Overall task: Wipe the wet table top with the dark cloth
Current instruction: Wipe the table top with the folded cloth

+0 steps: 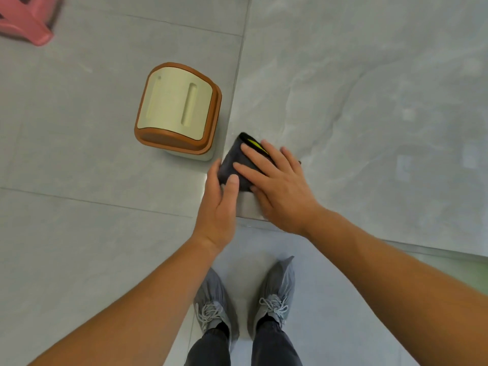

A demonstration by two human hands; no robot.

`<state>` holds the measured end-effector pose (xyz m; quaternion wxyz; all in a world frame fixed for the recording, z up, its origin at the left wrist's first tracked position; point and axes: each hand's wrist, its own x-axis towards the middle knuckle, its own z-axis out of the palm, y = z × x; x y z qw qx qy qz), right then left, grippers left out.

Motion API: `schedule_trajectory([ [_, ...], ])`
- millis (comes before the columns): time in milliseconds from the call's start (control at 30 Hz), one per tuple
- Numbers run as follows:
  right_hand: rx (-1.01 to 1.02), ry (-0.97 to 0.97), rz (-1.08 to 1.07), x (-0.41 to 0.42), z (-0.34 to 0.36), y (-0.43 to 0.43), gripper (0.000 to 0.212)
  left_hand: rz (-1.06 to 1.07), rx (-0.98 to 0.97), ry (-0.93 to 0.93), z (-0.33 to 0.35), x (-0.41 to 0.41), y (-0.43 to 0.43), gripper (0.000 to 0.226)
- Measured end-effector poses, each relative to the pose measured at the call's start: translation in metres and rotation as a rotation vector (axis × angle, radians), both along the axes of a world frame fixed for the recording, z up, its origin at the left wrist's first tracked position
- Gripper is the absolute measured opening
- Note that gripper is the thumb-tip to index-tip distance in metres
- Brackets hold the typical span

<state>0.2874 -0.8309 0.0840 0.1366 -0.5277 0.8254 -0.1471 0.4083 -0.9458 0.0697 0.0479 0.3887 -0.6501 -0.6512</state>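
Note:
The dark cloth (233,161), with a yellow mark on it, lies at the near left corner of the grey marble-look table top (369,114). My right hand (277,186) lies flat on the cloth with straight, spread fingers pressing it down. My left hand (220,202) is at the table's left edge; its thumb sits on the cloth's near edge and its fingers curl under the overhanging part, pinching it.
A small bin (178,109) with a cream swing lid and brown rim stands on the floor just left of the table. A pink plastic stool (25,21) is at the far left. My feet (245,299) in grey shoes stand below the table's front edge.

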Motion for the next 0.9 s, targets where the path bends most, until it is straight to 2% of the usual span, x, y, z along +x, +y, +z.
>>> schedule_trajectory([
  [167, 0.014, 0.047, 0.145, 0.012, -0.001, 0.033, 0.052, -0.025, -0.057, 0.007, 0.001, 0.001, -0.001, 0.064],
  [233, 0.031, 0.059, 0.178, 0.018, 0.0, 0.058, 0.049, -0.091, -0.233, -0.026, 0.002, 0.001, 0.001, 0.061],
  [300, 0.049, 0.069, 0.136, 0.021, 0.0, 0.081, 0.047, -0.18, -0.435, -0.14, 0.002, 0.001, 0.004, 0.074],
  [400, 0.056, 0.056, -0.056, 0.023, 0.001, 0.113, 0.048, -0.251, -0.523, -0.242, 0.0, 0.003, 0.008, 0.086],
  [500, 0.089, 0.035, -0.325, 0.025, 0.002, 0.14, 0.049, -0.306, -0.598, -0.282, 0.0, 0.006, 0.007, 0.084],
  [567, 0.106, 0.014, -0.552, 0.024, 0.004, 0.154, 0.051, -0.348, -0.723, -0.314, 0.005, 0.004, 0.009, 0.084],
  [667, 0.098, -0.029, -0.863, 0.017, 0.008, 0.165, 0.049, -0.468, -0.831, -0.262, 0.017, -0.005, 0.024, 0.074],
  [900, -0.002, -0.145, -0.999, 0.007, 0.027, 0.165, 0.057, -0.645, -0.636, -0.063, 0.048, -0.032, 0.081, 0.041],
])
